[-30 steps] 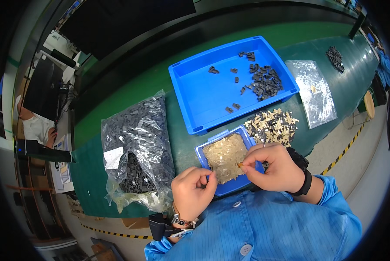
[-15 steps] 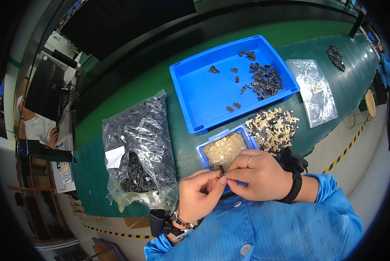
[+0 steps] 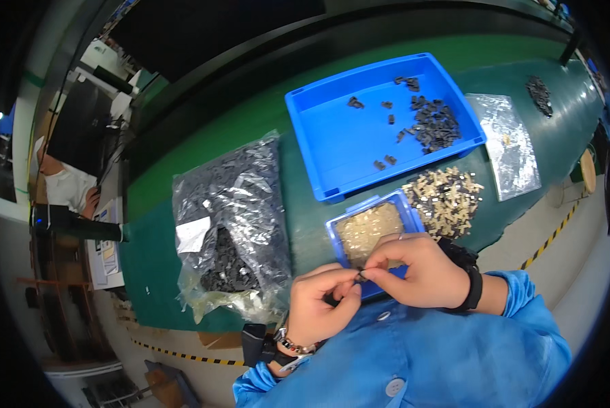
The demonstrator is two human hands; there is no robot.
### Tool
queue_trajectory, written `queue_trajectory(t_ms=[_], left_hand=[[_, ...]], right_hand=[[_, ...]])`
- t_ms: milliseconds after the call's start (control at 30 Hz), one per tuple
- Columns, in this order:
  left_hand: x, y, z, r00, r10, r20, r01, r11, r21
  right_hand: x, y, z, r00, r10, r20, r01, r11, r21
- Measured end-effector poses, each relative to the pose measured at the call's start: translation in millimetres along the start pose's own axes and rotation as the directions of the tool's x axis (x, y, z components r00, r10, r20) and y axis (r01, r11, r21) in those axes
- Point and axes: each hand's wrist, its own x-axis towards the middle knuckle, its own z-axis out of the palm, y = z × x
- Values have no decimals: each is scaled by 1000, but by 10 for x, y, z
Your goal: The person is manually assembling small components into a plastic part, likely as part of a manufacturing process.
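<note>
In front of my body, above the near edge of a small blue box [image 3: 331, 238] filled with small beige pieces, both my hands meet fingertip to fingertip. My left hand [image 3: 324, 302] is closed in a pinch on a small black plastic part [image 3: 359, 277], mostly covered by the fingers. My right hand [image 3: 417, 272] pinches with thumb and forefinger at the same spot; whatever lies between its tips is too small to name. Beyond is a large blue tray [image 3: 346, 136] with loose black plastic parts [image 3: 435, 126], most heaped at its right side.
A big clear bag of black parts [image 3: 244, 190] lies left on the green table [image 3: 148, 265]. Right of the box spreads a heap of beige and black pieces [image 3: 444, 204], then a flat clear bag [image 3: 505, 149] and a black pile [image 3: 539, 95]. Another person [image 3: 67, 187] sits far left.
The whole scene has shifted slightly rightward in view. My right fingers have closed in around the small black part, which now shows less between my fingertips.
</note>
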Motion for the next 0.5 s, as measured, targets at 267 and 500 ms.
queue_trajectory(t_ms=[267,500], left_hand=[[-21,-35,-34,997,74,11,-75,995,61],[-72,86,-167,949,213,-234,-128,934,333]], right_hand=[[19,-21,14,982,135,135,-149,983,102],[14,-55,34,995,49,86,-53,997,47]])
